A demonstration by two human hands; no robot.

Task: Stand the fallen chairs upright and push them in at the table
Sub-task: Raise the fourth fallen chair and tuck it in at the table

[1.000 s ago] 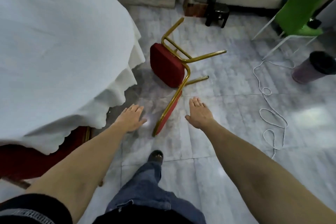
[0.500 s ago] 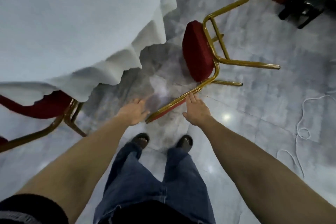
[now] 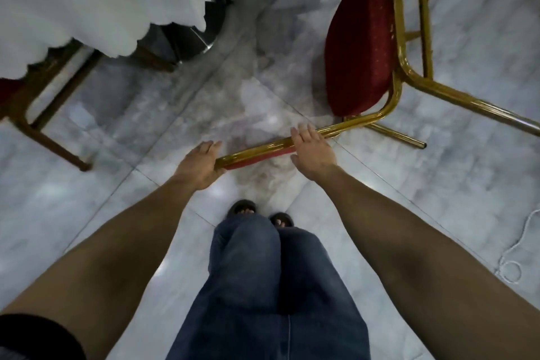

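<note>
While a red-cushioned chair (image 3: 359,47) with a gold metal frame lies on its side on the grey marbled floor (image 3: 453,184) at the upper right of the frame, a person in blue jeans (image 3: 263,286) and dark sandals reaches down to its backrest rail (image 3: 263,147), which runs low across the centre. At centre left, the left hand (image 3: 198,168) cups the near end of the rail, fingers extended and only loosely curled around the tube rather than clenched. At centre right, the right hand (image 3: 312,152) lies flat on top of the rail farther along, fingers spread and open, not wrapped around it. The chair's seat faces left toward the counter, and its 2 visible gold legs stick out to the right edge of the frame. A white scalloped cloth (image 3: 102,0) covering the counter fills the upper left. Beneath its hem, at the left edge, a second chair (image 3: 35,114) of the same make stands upright, partly tucked under the cloth. A white cord (image 3: 514,260) loops on the floor at the lower right.
</note>
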